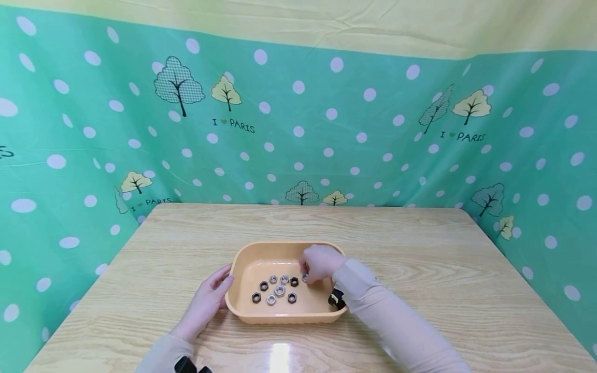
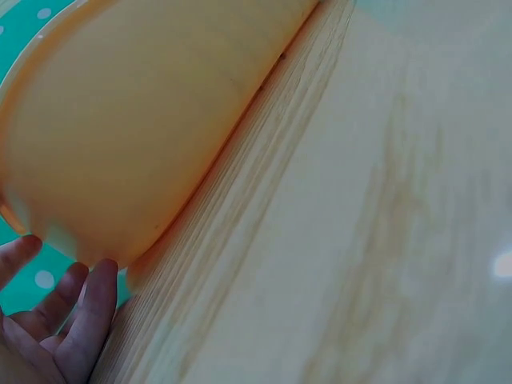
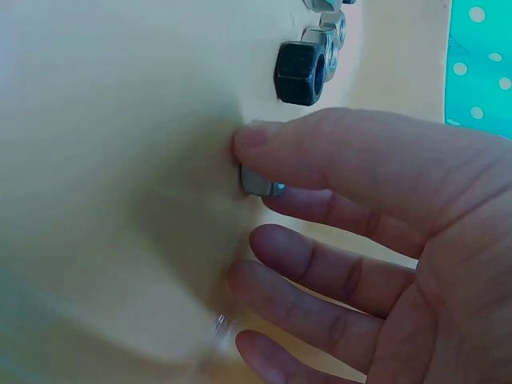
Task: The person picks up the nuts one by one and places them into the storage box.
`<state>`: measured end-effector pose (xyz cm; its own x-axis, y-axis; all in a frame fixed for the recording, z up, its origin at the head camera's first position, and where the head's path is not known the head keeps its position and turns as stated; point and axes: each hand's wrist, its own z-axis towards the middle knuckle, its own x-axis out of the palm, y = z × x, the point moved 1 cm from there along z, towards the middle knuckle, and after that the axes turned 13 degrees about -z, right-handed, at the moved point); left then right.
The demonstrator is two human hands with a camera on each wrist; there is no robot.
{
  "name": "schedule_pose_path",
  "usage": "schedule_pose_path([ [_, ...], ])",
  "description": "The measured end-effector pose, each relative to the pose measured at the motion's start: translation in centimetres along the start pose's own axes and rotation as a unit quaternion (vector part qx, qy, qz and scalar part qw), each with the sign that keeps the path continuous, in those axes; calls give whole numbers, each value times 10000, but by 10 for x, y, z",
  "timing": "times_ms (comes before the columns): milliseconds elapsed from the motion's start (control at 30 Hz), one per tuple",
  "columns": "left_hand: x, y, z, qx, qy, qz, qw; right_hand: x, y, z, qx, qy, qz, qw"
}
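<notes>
A peach plastic bin [image 1: 289, 319] sits on the wooden table, with several silver and black hex nuts spread on its floor. My right hand [image 1: 319, 263] reaches inside, toward the bin's right side. Between thumb and index finger it pinches a silver nut [image 3: 260, 182], close to the bin floor; the other fingers are spread apart. Just beyond, a black nut [image 3: 299, 74] stands near more silver ones. At the bin's left end is my left hand [image 1: 210, 295], fingertips [image 2: 100, 276] against the outer wall and fingers loosely bent.
Among the loose nuts are a silver nut [image 1: 280, 291] in the middle and a black nut [image 1: 256, 297] at the left. Wooden tabletop [image 1: 410, 233] surrounds the bin. Behind and on both sides hangs a green dotted curtain [image 1: 298, 114].
</notes>
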<state>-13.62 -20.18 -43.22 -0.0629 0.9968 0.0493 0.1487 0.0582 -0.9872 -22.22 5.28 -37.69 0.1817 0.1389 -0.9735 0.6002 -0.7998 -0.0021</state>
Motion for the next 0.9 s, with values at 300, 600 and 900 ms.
schedule_pose_path([
  [300,-1,1,2,-46,-57,-24,10000,0,0,1,-79,-56,37,9999],
  [600,-3,1,1,18,-1,-6,10000,0,1,2,-37,70,171,9998],
  [900,-3,2,3,-22,-42,-30,10000,0,-2,2,81,337,650,9973],
])
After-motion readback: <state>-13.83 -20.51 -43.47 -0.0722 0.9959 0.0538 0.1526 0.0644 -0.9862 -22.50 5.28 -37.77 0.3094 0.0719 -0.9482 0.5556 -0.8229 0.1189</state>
